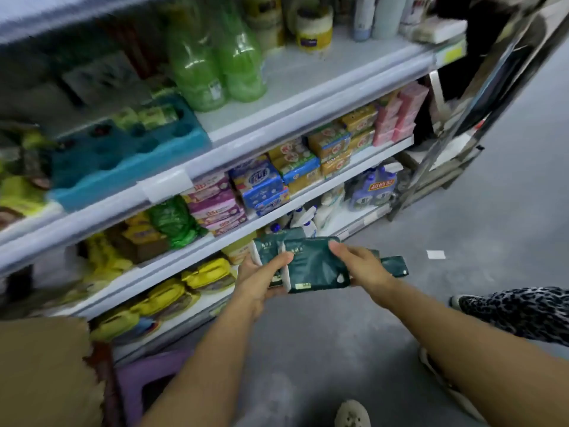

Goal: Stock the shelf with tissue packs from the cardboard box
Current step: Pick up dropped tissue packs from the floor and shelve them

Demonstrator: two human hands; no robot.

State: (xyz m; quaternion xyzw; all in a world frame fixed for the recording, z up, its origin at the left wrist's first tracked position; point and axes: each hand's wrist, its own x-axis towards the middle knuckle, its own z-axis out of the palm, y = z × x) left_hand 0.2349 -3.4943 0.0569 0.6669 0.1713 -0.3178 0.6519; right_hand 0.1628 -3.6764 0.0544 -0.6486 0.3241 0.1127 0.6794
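Note:
Both my hands hold dark green tissue packs (311, 266) in front of the shelf's lower levels. My left hand (261, 280) grips the left side of the bundle, thumb on top and fingers underneath. On the right side my right hand (358, 266) grips it, thumb over the front pack's top edge. Another green pack (395, 265) sticks out to the right behind my right hand. The cardboard box (43, 371) stands at the lower left, partly out of frame. The shelf (314, 97) runs from lower left to upper right.
The shelf boards carry green bottles (215, 63), a blue tray (129, 158), soap packs (261, 183), yellow packs (172, 294) and detergent bottles (374, 186). A purple stool (147, 377) stands beside the box. A metal ladder (480, 103) leans at the right. A person's patterned leg (523, 309) is at the right.

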